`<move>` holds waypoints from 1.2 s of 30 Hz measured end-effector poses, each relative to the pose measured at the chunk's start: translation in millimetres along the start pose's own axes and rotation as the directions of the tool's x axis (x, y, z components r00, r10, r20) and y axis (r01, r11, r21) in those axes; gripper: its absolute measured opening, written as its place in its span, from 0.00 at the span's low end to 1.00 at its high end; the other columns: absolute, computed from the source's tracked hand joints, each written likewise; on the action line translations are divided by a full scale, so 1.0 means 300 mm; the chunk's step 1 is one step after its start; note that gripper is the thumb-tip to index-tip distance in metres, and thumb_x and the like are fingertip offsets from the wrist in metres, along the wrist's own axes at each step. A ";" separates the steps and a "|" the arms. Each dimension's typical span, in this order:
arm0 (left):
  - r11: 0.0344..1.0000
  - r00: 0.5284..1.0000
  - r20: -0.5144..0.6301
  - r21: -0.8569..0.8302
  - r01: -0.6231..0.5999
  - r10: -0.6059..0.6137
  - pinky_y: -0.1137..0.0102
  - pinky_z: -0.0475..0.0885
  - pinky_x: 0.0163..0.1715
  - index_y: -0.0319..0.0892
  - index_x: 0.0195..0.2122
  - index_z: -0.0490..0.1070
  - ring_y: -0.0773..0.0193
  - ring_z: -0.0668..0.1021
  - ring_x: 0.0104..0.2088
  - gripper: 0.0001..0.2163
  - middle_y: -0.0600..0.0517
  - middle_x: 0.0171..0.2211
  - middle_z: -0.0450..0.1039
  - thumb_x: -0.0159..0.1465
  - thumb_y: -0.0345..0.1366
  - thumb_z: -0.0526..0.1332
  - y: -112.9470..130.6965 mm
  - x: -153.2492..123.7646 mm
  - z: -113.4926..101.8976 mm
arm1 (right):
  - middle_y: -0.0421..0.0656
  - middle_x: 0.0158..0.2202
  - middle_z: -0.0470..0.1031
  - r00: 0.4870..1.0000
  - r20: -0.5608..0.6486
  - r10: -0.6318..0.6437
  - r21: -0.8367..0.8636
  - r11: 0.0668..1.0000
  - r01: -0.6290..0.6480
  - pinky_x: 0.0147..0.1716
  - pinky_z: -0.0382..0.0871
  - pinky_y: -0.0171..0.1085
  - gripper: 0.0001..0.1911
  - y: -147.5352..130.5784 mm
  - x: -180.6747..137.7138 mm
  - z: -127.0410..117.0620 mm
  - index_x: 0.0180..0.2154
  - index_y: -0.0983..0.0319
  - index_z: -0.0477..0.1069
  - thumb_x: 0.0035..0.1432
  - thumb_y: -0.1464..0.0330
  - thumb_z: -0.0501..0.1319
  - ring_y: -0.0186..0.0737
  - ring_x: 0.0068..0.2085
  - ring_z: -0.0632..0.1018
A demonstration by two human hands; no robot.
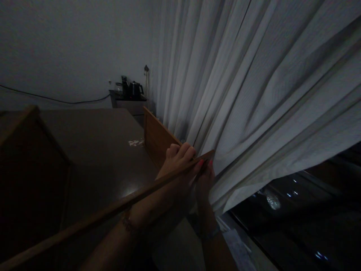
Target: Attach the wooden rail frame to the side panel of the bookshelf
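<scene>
A long wooden panel (pixel 113 210), seen nearly edge-on, slants from the lower left to a corner near the picture's middle. My left hand (pixel 180 160) is closed at that corner, its fingers curled above the edge and its thumb by the panel's end. The panel's edge crosses in front of my left wrist. Close beside it, my right hand (pixel 205 177) grips the same end from below, with most fingers hidden in shadow. An upright orange-brown board (pixel 158 135) stands just beyond my left hand. Another dark wooden panel (pixel 34 165) rises at the left.
A dark tabletop (pixel 98 139) spreads behind the panels, with pale scraps (pixel 136 143) on it. White curtains (pixel 225 94) hang close on the right, above dark reflective glass (pixel 296 210). A black kettle (pixel 135 89) sits on a far cabinet (pixel 129 107). A cable (pixel 56 99) runs along the wall.
</scene>
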State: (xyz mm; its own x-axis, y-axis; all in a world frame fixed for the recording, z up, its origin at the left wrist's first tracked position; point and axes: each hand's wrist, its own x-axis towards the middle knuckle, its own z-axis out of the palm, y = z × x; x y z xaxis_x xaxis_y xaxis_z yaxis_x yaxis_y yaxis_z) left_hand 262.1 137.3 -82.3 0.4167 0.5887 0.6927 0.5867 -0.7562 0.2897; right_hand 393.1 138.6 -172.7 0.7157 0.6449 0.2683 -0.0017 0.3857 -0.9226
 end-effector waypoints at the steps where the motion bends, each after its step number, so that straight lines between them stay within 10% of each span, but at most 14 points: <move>1: 1.000 1.000 0.002 0.009 0.000 0.000 0.62 0.60 0.41 0.44 0.38 0.64 0.60 0.63 0.38 0.10 0.51 0.38 0.66 0.67 0.42 0.48 0.002 0.000 -0.002 | 0.37 0.29 0.69 1.000 0.010 -0.005 -0.006 1.000 0.005 0.39 0.66 0.38 0.23 0.000 -0.001 0.000 0.33 0.62 0.69 0.60 0.49 0.51 0.36 0.34 0.70; 11: 1.000 1.000 0.003 -0.017 -0.015 0.015 0.61 0.59 0.42 0.44 0.37 0.63 0.60 0.63 0.39 0.10 0.51 0.39 0.67 0.68 0.43 0.48 -0.007 0.001 0.001 | 0.35 0.28 0.61 0.981 0.012 -0.191 -0.144 0.971 0.191 0.34 0.62 0.35 0.20 -0.025 -0.019 -0.029 0.31 0.60 0.63 0.65 0.53 0.46 0.33 0.30 0.65; 19: 1.000 0.999 0.026 -0.008 -0.022 0.022 0.60 0.59 0.42 0.44 0.38 0.64 0.58 0.63 0.40 0.09 0.51 0.40 0.67 0.67 0.42 0.49 -0.010 0.002 0.007 | 0.43 0.38 0.66 0.739 0.002 -0.674 -0.388 0.681 0.621 0.41 0.63 0.40 0.11 -0.042 -0.106 -0.114 0.39 0.60 0.70 0.65 0.65 0.50 0.39 0.41 0.70; 25: 1.000 1.000 0.024 -0.015 0.007 -0.007 0.60 0.59 0.43 0.43 0.38 0.63 0.59 0.63 0.40 0.10 0.51 0.40 0.67 0.68 0.43 0.48 0.003 -0.001 -0.010 | 0.41 0.32 0.72 0.790 0.488 -0.372 -0.323 0.763 0.559 0.34 0.66 0.37 0.12 -0.034 -0.164 -0.115 0.42 0.59 0.74 0.64 0.68 0.52 0.38 0.34 0.73; 36: 1.000 1.000 -0.017 -0.010 -0.003 0.002 0.61 0.59 0.43 0.43 0.37 0.62 0.59 0.62 0.40 0.16 0.50 0.39 0.67 0.68 0.48 0.43 -0.013 -0.001 0.020 | 0.44 0.36 0.76 0.804 0.582 -0.124 -0.357 0.849 0.390 0.35 0.69 0.36 0.14 -0.016 -0.209 -0.108 0.41 0.59 0.74 0.66 0.65 0.49 0.38 0.36 0.76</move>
State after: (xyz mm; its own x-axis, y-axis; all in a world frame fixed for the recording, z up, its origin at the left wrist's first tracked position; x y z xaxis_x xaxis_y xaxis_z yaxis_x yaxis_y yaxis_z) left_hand 263.9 141.8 -87.6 0.4060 0.5819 0.7047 0.5787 -0.7605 0.2945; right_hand 370.7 75.0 -194.1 0.1692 0.8542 0.4917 0.5270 0.3432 -0.7775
